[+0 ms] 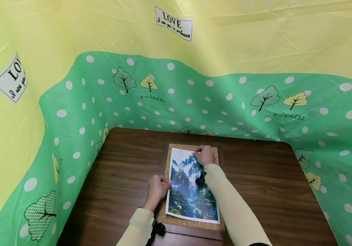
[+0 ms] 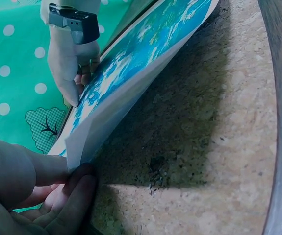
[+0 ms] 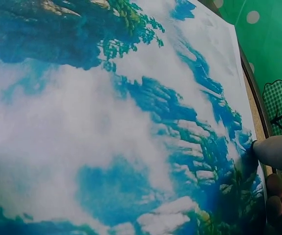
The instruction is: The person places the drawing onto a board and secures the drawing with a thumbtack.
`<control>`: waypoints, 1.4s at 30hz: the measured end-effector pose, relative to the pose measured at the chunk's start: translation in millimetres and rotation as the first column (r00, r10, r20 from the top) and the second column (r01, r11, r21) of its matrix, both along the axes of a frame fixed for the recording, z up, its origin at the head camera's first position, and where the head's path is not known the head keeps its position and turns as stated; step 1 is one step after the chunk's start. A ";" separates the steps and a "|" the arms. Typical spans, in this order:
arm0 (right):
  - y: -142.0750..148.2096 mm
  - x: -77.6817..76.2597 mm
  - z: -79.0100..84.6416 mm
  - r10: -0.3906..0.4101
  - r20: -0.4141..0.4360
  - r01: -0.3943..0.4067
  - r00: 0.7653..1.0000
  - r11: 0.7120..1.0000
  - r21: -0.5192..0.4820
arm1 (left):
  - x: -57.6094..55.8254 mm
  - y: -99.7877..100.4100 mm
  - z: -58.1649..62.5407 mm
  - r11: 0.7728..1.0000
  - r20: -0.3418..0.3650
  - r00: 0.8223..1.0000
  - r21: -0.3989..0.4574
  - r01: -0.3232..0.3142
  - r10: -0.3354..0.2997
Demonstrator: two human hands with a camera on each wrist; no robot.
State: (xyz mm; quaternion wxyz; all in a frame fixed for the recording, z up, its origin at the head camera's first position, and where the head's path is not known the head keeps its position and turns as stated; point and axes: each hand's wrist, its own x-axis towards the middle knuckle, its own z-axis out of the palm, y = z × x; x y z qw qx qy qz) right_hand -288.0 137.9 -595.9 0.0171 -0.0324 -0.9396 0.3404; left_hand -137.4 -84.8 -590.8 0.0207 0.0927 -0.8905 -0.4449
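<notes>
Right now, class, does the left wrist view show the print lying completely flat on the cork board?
No: the print, pinched by the left hand, is raised off the cork board, its pale underside showing.

Dark brown wood-grain table (image 1: 256, 164): rectangular, far corners rounded. Creased, printed yellow-and-green fabric hanging (image 1: 219, 58): stands beyond the table and along its left and right sides; yellow above, wavy border, green below with round white dots (image 1: 171, 66). Motifs above the table's far edge: white black-bordered "LOVE" label (image 1: 174, 24), green-checked tree (image 1: 123, 79), small yellow tree (image 1: 149, 82), dark "PARIS" lettering (image 1: 157, 99). Light: soft sheen on the hanging's yellow part.
</notes>
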 end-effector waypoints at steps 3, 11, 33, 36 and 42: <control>-1.9 1.0 3.3 -0.007 0.013 0.007 1.000 1.000 -0.008 | -0.1 -0.1 -0.1 1.000 -0.008 1.000 -0.010 -0.003 0.003; -5.6 1.9 6.7 -0.034 0.048 0.035 0.998 0.999 -0.027 | -0.4 0.1 0.2 1.000 -0.012 1.000 -0.010 -0.001 0.001; -10.8 -2.1 5.2 -0.055 0.074 0.059 0.996 0.997 -0.058 | -4.5 -0.8 -0.3 1.000 -0.011 1.000 -0.011 -0.006 0.006; -10.8 -3.3 6.8 -0.059 0.086 0.065 0.995 0.996 -0.068 | -4.3 -0.8 0.1 1.000 -0.014 1.000 -0.010 -0.002 0.001; -11.0 -6.3 7.3 -0.070 0.117 0.079 0.991 0.994 -0.071 | -3.5 -0.7 0.7 1.000 0.004 1.000 0.013 -0.003 0.003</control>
